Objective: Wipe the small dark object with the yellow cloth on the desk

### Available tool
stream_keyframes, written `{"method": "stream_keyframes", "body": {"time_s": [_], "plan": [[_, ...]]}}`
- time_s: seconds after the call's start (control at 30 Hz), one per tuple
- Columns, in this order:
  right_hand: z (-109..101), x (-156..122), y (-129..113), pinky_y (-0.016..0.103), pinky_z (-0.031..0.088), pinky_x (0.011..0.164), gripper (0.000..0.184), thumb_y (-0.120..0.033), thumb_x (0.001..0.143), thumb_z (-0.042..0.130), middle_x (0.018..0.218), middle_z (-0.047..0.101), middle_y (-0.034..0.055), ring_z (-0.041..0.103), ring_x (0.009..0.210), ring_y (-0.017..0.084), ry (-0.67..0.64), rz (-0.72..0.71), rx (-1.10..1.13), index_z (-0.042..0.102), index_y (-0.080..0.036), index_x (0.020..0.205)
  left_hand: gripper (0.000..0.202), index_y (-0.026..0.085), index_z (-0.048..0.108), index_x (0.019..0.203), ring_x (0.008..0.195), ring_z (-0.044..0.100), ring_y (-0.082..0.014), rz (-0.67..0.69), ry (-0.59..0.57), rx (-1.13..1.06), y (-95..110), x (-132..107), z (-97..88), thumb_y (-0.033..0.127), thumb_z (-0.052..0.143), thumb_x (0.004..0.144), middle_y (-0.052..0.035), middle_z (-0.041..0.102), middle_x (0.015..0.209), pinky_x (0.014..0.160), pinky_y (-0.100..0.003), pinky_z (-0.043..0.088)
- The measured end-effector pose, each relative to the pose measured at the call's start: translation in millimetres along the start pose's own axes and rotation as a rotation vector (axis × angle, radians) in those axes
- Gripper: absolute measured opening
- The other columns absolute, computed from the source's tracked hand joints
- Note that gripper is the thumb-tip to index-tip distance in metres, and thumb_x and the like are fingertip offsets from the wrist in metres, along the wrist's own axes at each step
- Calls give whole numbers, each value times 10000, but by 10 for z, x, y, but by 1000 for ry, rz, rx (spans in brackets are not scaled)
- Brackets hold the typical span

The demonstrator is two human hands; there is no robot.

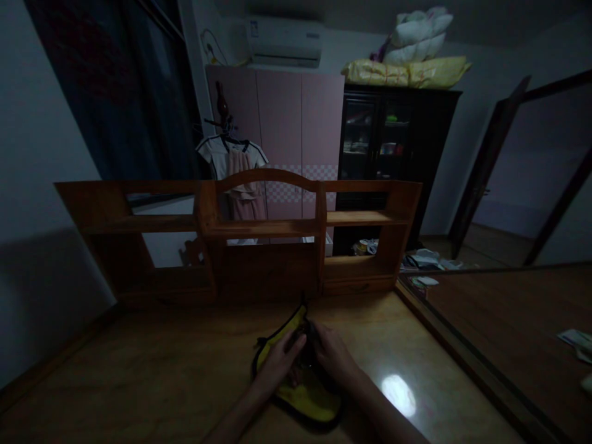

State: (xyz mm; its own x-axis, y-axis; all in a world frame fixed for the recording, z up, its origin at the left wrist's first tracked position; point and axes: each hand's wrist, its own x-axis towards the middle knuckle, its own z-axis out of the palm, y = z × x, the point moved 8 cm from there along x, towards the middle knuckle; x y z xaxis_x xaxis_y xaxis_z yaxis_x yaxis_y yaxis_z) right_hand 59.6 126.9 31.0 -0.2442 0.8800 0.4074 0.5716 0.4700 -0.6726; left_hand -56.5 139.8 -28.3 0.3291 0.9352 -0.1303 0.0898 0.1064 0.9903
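Observation:
A yellow fabric piece with black edging (319,401), which looks like a pouch, lies on the wooden tabletop (185,370) in front of me. My left hand (278,362) is closed at its upper middle, thumb pointing up and right, fingers partly hidden. Close by on the right, my right hand (333,353) is closed around its dark right side. Between the two hands is a dark part with a small glint; the dimness hides whether it belongs to the yellow piece or is separate.
A wooden shelf unit (266,229) stands along the tabletop's far edge. Papers and small items (423,280) lie beyond its right end. Behind are clothes on a rack (235,160), a pink wardrobe (280,117) and a dark cabinet (425,135).

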Motion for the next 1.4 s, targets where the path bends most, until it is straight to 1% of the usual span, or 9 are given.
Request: {"method": "stream_keyframes", "body": {"time_s": [0.17,0.27,0.53,0.7,0.83,1.03,1.2,1.3,1.4], "plan": [[-16,8,-64,223,398,577,200,-160,889,449,863,696,75,643,691,179,-48,25,-382,580,-190,1038,547,167,568,1114,453,610,-118,58,17,22,100,-37,-35,581,576,757,-25,688,828,389,-197,451],[-37,10,-56,220,379,573,173,-177,884,486,849,707,64,650,683,174,-42,7,-472,593,-198,1019,473,156,621,1013,526,618,-124,122,36,20,147,-42,-63,551,606,753,-22,689,817,449,-193,461],[-71,-7,93,209,396,611,121,-207,837,546,824,714,44,652,712,166,20,73,-351,641,-202,911,494,163,636,934,324,469,-58,93,74,21,119,-44,-85,617,547,759,28,619,626,303,-161,327],[-100,-6,49,218,427,660,172,-198,828,521,863,702,54,643,754,171,50,66,-232,641,-209,951,592,152,612,970,292,479,-63,16,74,-36,82,-43,-83,686,507,737,22,610,564,284,-144,288],[-111,-7,17,258,456,727,255,-242,846,493,911,692,75,635,813,196,74,41,-144,619,-193,1062,697,142,576,1042,310,534,-94,-38,81,-64,77,-37,-89,742,488,698,15,614,539,294,-144,292],[-75,-15,-56,327,432,904,535,-157,768,507,1168,618,74,572,1036,218,7,-4,10,473,-209,1299,716,140,558,1040,324,546,-102,-33,123,-94,127,-69,-114,747,524,661,18,610,535,301,-146,327],[-123,-15,-113,312,454,869,465,-177,855,447,1116,639,65,594,1002,199,-1,-1,87,435,-229,1317,688,154,525,1099,349,559,-93,81,103,-155,148,-74,-44,689,589,672,2,644,647,320,-157,382],[-120,10,-99,269,483,737,342,-210,917,383,981,679,60,640,853,182,-13,10,72,475,-222,1246,659,169,478,1155,404,594,-92,151,67,-172,139,-64,18,618,630,697,-45,672,837,337,-163,428],[-112,28,-35,239,465,670,272,-200,918,396,932,693,76,652,793,180,-19,36,-92,525,-206,1158,678,206,412,1246,470,633,-100,146,27,-174,91,-62,56,567,644,721,-99,633,1092,353,-176,473]]}}
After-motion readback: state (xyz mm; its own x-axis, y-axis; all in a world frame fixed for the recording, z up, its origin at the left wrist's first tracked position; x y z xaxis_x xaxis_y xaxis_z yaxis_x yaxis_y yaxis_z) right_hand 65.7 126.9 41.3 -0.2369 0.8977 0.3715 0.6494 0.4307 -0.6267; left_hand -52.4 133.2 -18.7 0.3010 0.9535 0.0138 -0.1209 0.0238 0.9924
